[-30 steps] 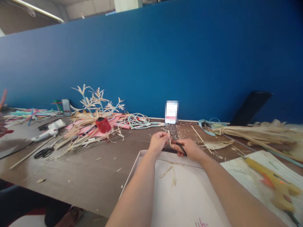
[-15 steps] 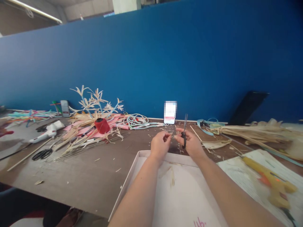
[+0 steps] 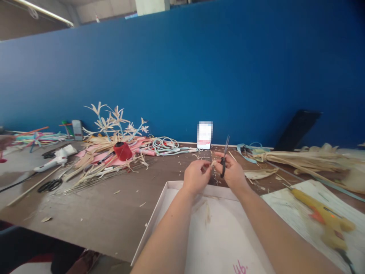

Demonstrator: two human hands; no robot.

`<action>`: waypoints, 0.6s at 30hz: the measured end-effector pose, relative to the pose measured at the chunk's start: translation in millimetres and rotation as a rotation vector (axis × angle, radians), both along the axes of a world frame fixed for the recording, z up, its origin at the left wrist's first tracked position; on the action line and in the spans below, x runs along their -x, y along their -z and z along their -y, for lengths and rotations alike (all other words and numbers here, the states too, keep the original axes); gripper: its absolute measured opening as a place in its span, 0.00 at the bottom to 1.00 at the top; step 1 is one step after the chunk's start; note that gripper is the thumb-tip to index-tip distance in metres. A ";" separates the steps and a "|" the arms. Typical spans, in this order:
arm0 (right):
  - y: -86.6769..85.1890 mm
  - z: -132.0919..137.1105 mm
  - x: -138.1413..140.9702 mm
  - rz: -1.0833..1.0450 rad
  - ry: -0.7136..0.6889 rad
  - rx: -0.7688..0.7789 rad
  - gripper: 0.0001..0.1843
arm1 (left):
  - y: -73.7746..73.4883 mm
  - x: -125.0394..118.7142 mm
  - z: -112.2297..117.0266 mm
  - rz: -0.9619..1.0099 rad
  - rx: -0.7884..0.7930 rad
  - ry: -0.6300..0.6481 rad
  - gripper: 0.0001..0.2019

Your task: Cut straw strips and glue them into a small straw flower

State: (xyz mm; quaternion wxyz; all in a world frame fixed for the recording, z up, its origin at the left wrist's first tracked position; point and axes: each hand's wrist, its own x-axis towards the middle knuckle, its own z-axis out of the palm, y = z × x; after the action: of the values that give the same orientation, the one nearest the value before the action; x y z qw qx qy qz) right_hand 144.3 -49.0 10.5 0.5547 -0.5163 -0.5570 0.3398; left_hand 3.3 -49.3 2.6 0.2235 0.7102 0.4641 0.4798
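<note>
**Pale strip (image 3: 213, 163) pinched just beyond white box (image 3: 225, 236)**

Strip position: between both hands, past the far rim of the box, above the brown tabletop (image 3: 114, 213). Small and thin; partly hidden by fingers.

Left hand (image 3: 197, 176): thumb and fingertips drawn together on the left end of the strip, remaining fingers curled. Right hand (image 3: 233, 172): thumb tip and one fingertip pinching the opposite end, upper finger stretched out to the left. Carried in the same right hand: dark scissors (image 3: 223, 167), blades pointing upward and away from the box. Firmness of either pinch: cannot tell.

Inside the box: dry fibres (image 3: 207, 215) toward the far wall; purple marking (image 3: 241, 267) at the near part.

Beyond the box: scattered trimmings (image 3: 196, 156), then upright lit phone (image 3: 204, 142) in front of blue partition (image 3: 185, 76).

Right of the box: yellow glue gun (image 3: 322, 209) on paper sheet (image 3: 281, 199); farther back, flat husk piece (image 3: 261, 174), husk bundle (image 3: 293, 158) and leaning dark panel (image 3: 296, 131).

Left of the box: light-blue cord loops (image 3: 165, 146), red spool (image 3: 123, 151), pale flowers (image 3: 105, 124), second scissors (image 3: 50, 185), white glue gun (image 3: 58, 158). Farthest left: blurred co-worker's hand (image 3: 4, 144); finger state, cannot tell.
</note>
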 end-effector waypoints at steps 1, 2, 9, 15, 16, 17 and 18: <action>-0.2 -0.2 -0.8 0.003 0.004 -0.005 0.30 | 1.6 0.5 -1.7 0.068 0.062 0.028 0.10; -0.4 -0.3 -1.3 0.006 0.005 -0.011 0.29 | 3.0 0.9 -3.4 0.133 0.122 0.054 0.10; -3.1 2.8 2.1 0.046 -0.027 -0.051 0.31 | 1.4 0.8 -6.8 0.395 0.376 0.214 0.12; -5.5 4.9 5.2 0.090 -0.108 0.121 0.30 | -3.0 5.6 -9.0 0.513 0.362 0.141 0.12; -6.2 5.9 5.7 0.115 -0.168 0.163 0.29 | -2.7 6.6 -10.0 0.537 0.369 0.130 0.12; -7.0 7.1 6.3 0.142 -0.230 0.197 0.28 | -2.2 7.4 -11.1 0.560 0.374 0.118 0.12; -7.9 8.5 6.8 0.169 -0.284 0.220 0.27 | -1.5 8.1 -12.3 0.581 0.380 0.104 0.12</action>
State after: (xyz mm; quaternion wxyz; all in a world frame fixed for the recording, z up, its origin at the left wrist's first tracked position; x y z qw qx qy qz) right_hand 137.5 -57.5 18.4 0.3930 -0.5167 -0.6282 0.4289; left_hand -4.8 -37.1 4.1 0.4986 0.5126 0.4253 0.5548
